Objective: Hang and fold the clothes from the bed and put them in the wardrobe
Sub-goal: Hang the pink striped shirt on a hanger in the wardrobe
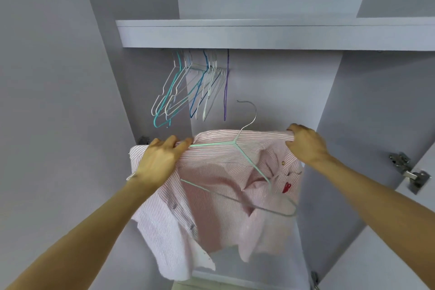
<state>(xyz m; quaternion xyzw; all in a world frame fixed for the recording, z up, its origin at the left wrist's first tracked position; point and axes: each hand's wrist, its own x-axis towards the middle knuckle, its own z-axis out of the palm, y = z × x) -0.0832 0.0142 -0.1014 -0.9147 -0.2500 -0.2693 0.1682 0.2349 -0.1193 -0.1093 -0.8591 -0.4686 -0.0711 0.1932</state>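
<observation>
Pink-and-white striped cloth fills the middle of your view: a shirt [211, 186] held up in front of the open wardrobe [259, 35]. Your left hand [160, 160] grips one shoulder of the shirt, fingers curled over the bunched fabric and over the end of a mint-green wire hanger [237, 148]. Your right hand [306, 146] pinches the other shoulder, fingers closed round the cloth near the collar. The hanger lies tilted inside the shirt, one arm running toward your left hand, the other slanting down across the front; its silver hook [249, 110] rises above the collar, free in the air and apart from everything overhead. The shirt hangs crumpled, its buttons showing down the left edge and a small red mark [286, 187] on the right side. Behind it, under the wardrobe shelf, a cluster of bare wire hangers [188, 92] in white, teal, blue and purple hangs on the left. A metal hinge [409, 172] sits on the right-hand door.
</observation>
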